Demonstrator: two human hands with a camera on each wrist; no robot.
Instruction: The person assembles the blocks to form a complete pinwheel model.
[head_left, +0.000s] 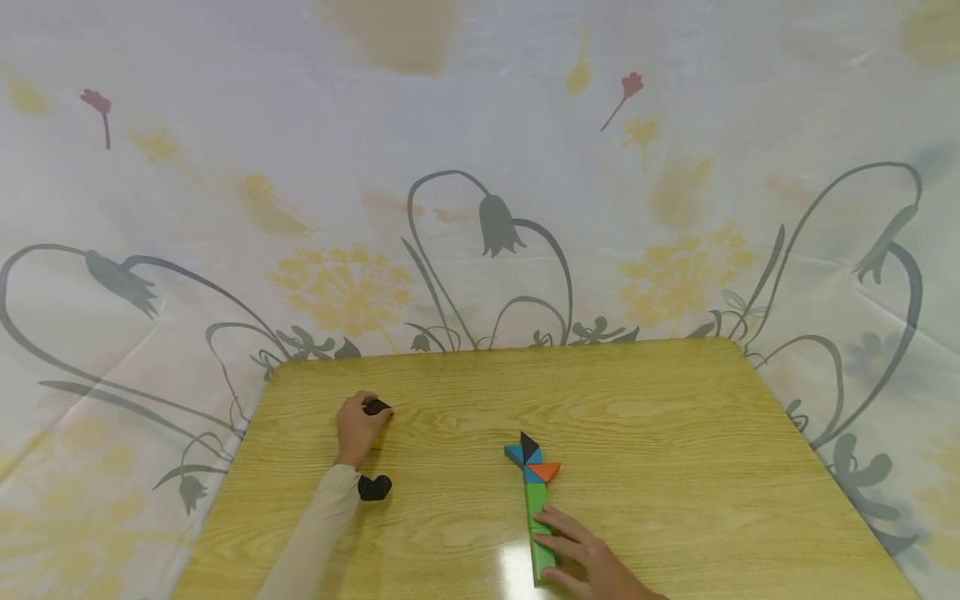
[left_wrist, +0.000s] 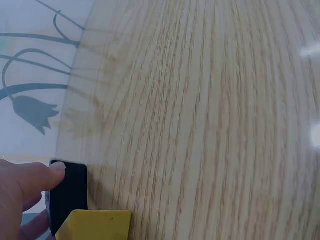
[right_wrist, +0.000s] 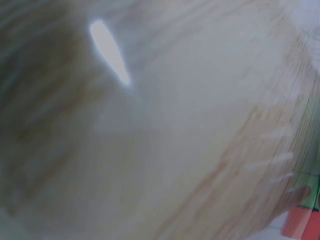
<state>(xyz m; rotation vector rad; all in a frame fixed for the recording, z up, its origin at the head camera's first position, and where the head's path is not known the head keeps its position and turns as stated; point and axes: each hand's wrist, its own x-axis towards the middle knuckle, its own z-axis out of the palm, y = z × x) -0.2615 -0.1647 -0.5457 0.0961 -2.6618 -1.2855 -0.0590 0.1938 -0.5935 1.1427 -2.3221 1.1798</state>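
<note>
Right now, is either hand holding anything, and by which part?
The left hand pinches a black block, its thumb at one end. The right hand touches the green blocks without a clear hold.

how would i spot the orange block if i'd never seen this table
On the wood-grain table, find the line of green blocks that the right hand touches. At its far end, the triangular orange block points out to the right. Its orange colour sets it apart from the blue pieces and black piece beside it.

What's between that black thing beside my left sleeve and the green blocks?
Bare tabletop separates the black thing from the green blocks, in the head view.
</note>
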